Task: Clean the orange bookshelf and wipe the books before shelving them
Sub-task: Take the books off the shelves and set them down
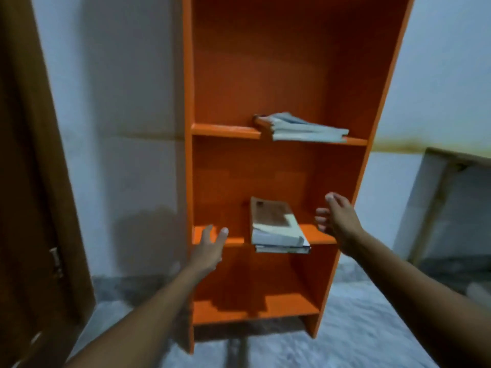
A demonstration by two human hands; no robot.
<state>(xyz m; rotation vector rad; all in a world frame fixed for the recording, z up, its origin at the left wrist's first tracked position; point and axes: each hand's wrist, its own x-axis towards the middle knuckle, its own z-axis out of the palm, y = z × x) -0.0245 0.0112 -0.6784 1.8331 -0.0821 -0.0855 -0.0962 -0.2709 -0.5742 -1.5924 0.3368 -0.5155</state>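
I see the orange bookshelf (279, 83) against the wall (119, 102) — one book stack (305, 127) at the upper shelf's right end, another (277, 227) overhanging the middle shelf's front edge. My left hand (210, 248) and right hand (338, 221) reach in, each grip spread, holding nothing.

1. Bookshelf (279, 75) is showing solid orange, going darker red-orange in the shadowed back panel, brighter on the front shelf edges.
2. Upper book stack (305, 127) is reading pale blue-grey with white page edges.
3. Lower book stack (276, 224): top cover is showing mottled brown with a cream patch at the near right, pages white.
4. Wall (119, 102) is looking white-blue, with a yellow-brown stain band running at mid height.
5. Door (32, 181), left, is showing dark brown.
6. Floor (358, 328) is showing speckled grey.
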